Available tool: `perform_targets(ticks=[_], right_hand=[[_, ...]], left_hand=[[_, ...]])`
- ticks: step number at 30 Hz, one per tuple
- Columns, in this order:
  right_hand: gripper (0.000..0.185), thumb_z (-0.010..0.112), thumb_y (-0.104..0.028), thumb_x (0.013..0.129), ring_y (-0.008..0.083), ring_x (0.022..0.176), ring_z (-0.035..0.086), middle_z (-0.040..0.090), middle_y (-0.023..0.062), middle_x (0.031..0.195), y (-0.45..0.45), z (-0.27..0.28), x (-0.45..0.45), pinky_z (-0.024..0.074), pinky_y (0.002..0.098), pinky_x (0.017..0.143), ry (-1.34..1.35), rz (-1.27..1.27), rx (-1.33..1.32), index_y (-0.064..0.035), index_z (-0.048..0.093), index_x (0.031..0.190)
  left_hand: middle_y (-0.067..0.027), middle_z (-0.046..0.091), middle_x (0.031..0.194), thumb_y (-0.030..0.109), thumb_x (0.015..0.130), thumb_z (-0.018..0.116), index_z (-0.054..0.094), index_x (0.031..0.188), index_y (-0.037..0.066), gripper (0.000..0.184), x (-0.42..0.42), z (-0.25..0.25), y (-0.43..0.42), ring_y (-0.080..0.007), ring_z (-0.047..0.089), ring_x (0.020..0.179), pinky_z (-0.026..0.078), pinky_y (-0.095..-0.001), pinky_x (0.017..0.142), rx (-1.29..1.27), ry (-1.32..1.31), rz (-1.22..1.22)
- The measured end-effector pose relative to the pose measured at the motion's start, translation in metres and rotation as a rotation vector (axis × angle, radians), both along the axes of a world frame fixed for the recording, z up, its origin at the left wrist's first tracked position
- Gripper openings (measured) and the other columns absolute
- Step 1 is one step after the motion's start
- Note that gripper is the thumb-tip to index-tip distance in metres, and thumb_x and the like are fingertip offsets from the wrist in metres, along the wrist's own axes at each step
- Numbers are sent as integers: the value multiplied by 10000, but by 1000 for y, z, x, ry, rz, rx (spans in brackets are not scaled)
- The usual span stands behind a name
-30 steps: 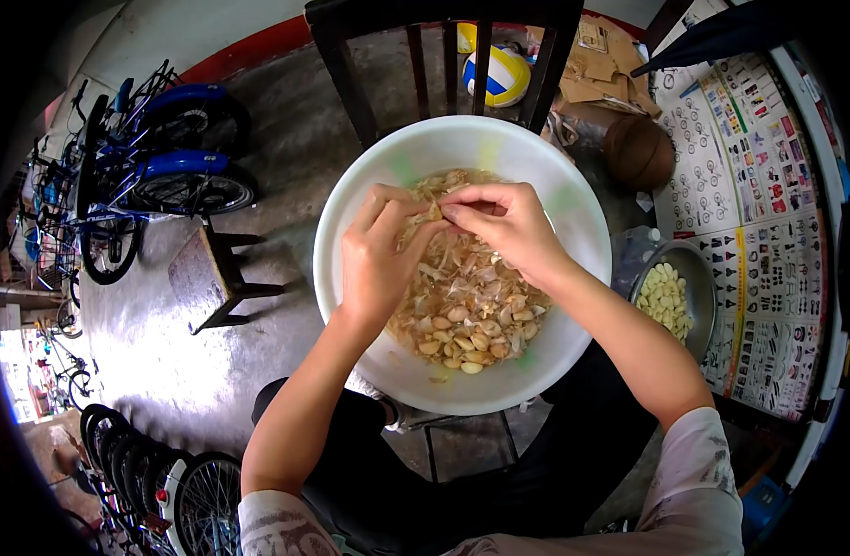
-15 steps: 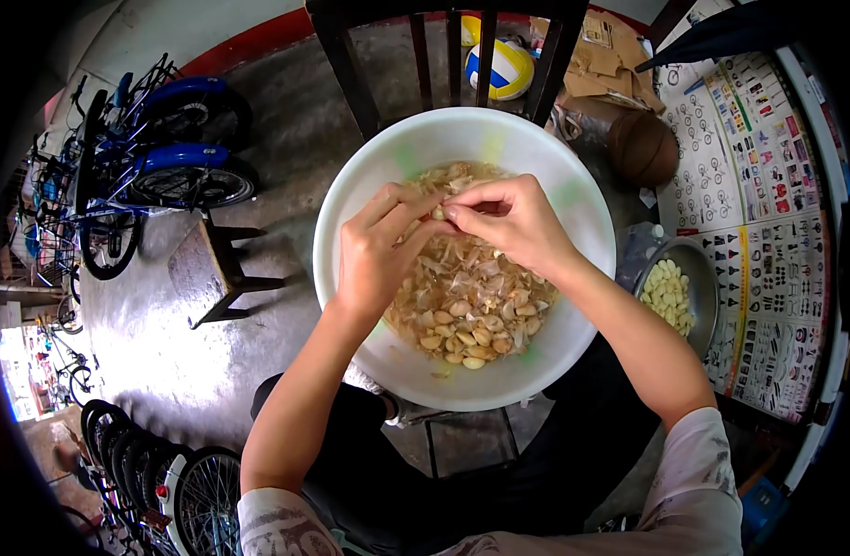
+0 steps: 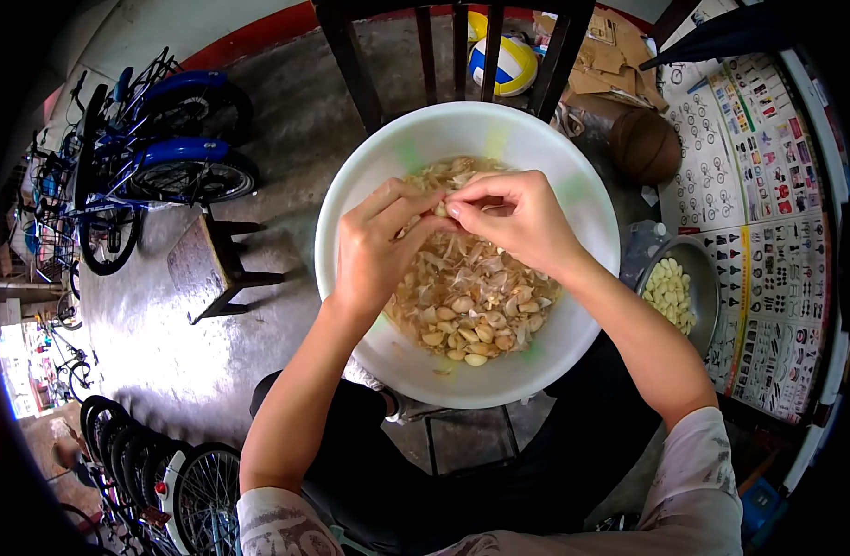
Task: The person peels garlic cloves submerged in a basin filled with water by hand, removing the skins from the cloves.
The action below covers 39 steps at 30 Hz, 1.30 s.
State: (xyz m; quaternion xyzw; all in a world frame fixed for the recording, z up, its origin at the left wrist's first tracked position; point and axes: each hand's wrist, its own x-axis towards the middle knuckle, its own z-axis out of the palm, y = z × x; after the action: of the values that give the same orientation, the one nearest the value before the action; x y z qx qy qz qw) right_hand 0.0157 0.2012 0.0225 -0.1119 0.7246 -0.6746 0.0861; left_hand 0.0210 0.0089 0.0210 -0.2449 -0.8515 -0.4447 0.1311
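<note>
Both hands meet over a large white basin (image 3: 379,371) holding water, loose papery skins (image 3: 481,269) and garlic cloves (image 3: 476,338). My left hand (image 3: 379,241) pinches a garlic clove (image 3: 441,209) between thumb and fingers. From the other side, my right hand (image 3: 513,218) has its thumb and forefinger pressed together on the same clove, which they mostly hide. Right of the basin, near my right forearm, a metal bowl (image 3: 708,301) contains many pale peeled cloves (image 3: 668,292).
Behind the basin stands a dark wooden chair (image 3: 346,65), with a ball (image 3: 508,67) and a basketball (image 3: 644,146) beyond. A wooden stool (image 3: 216,264) and blue bicycles (image 3: 179,167) are at left. Printed sheets (image 3: 749,232) cover a surface at right.
The view has shifted very slightly. My hands stay together over the basin on the clove, with only small finger movement.
</note>
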Motion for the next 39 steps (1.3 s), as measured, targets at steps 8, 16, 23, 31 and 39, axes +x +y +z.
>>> perform_targets(ticks=[8, 16, 23, 31, 39], right_hand=[[123, 696, -64, 875, 97, 723, 663, 726, 86, 824, 4, -6, -4, 521, 238, 669, 20, 61, 19, 52, 734, 890], [136, 608, -7, 934, 160, 792, 710, 712, 109, 843, 0, -3, 0, 592, 271, 723, -51, 18, -74, 84, 705, 964], [122, 580, 11, 940, 131, 780, 688, 698, 90, 823, -5, -7, 1, 578, 257, 712, 43, 10, 59, 73, 685, 933], [91, 567, -4, 948, 118, 774, 675, 668, 90, 890, -9, -7, 3, 559, 249, 708, 90, -13, -73, 55, 617, 997], [179, 686, -43, 895, 125, 829, 692, 696, 111, 938, -8, -5, 4, 559, 242, 732, 67, -105, -83, 51, 648, 1043]], left_hand=[[-75, 685, 867, 10, 722, 796, 739, 996, -17, 281, 0, -4, -1, -172, 660, 741, 520, -274, 627, 23, 36, -31], [-93, 680, 890, 17, 734, 779, 724, 966, -34, 243, -3, -1, -5, -216, 676, 769, 541, -305, 676, 22, 26, -96], [-88, 673, 914, 11, 751, 764, 731, 983, -17, 236, -3, -3, -7, -238, 684, 793, 548, -332, 713, 36, -34, -112], [-13, 682, 1011, -29, 806, 719, 734, 1024, 8, 222, -4, -1, -2, -52, 507, 690, 379, -205, 585, 226, -305, 45], [-42, 706, 950, -1, 827, 721, 734, 1032, 23, 207, -2, 2, 6, -68, 496, 630, 382, -226, 556, 199, -306, 87]])
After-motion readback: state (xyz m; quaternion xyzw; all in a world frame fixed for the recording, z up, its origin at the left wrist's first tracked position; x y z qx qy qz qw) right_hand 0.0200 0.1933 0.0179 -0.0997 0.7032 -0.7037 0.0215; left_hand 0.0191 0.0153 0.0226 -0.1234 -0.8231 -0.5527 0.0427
